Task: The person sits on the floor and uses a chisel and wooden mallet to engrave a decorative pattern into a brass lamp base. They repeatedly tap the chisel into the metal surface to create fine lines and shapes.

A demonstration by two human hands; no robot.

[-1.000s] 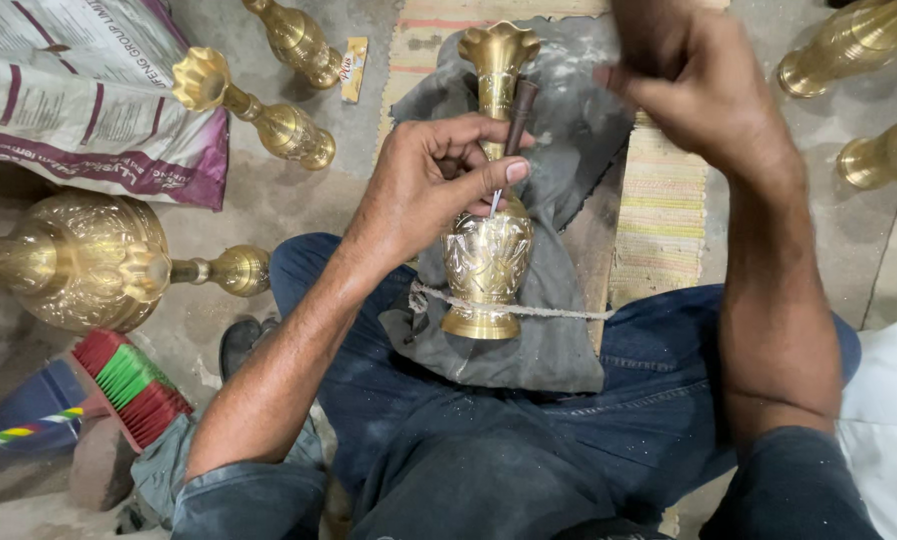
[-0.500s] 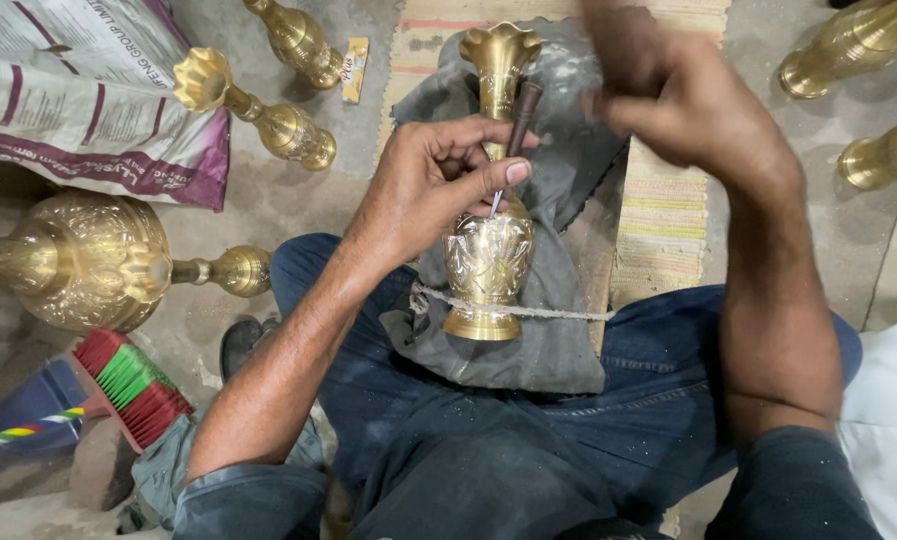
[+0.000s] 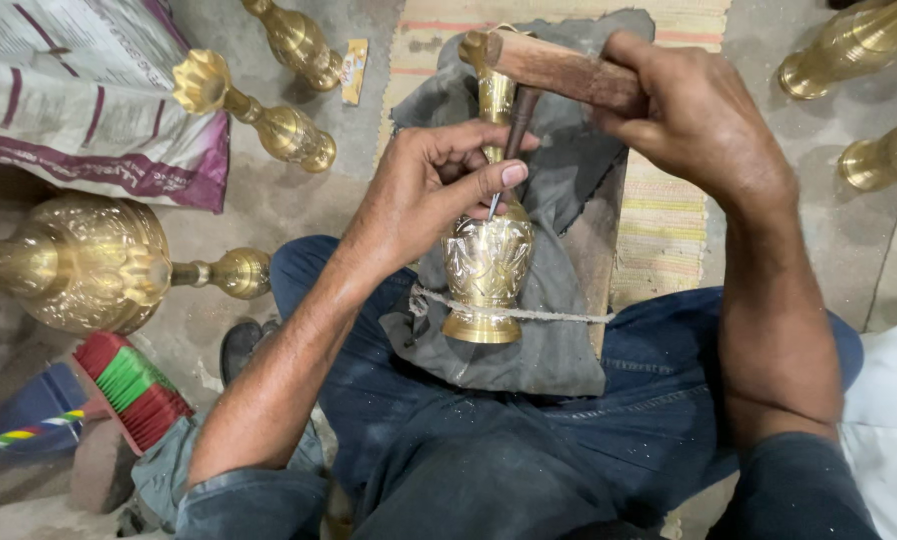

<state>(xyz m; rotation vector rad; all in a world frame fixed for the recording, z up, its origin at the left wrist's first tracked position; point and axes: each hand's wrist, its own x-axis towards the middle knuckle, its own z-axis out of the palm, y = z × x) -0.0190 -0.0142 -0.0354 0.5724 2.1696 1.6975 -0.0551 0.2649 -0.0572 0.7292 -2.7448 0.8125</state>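
I see my left hand [image 3: 424, 195] pinching a thin steel chisel [image 3: 509, 150] against the engraved brass vase [image 3: 486, 265], which lies on a grey cloth [image 3: 559, 340] across my lap, tied by cord [image 3: 559, 315]; my right hand [image 3: 694, 115] grips a wooden-handled hammer [image 3: 554, 65]. The vase looks rigid, heavy, slick — best held at its narrow neck.

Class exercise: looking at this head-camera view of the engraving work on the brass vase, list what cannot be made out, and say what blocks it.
- Chisel tip: hidden behind left hand fingers.
- Hammer head: blurred, partly covered by right hand.
- Brass vase neck: hidden behind hand and chisel.
- Engraved pattern: too small to read.
- Large brass vessel: cut off by left edge.
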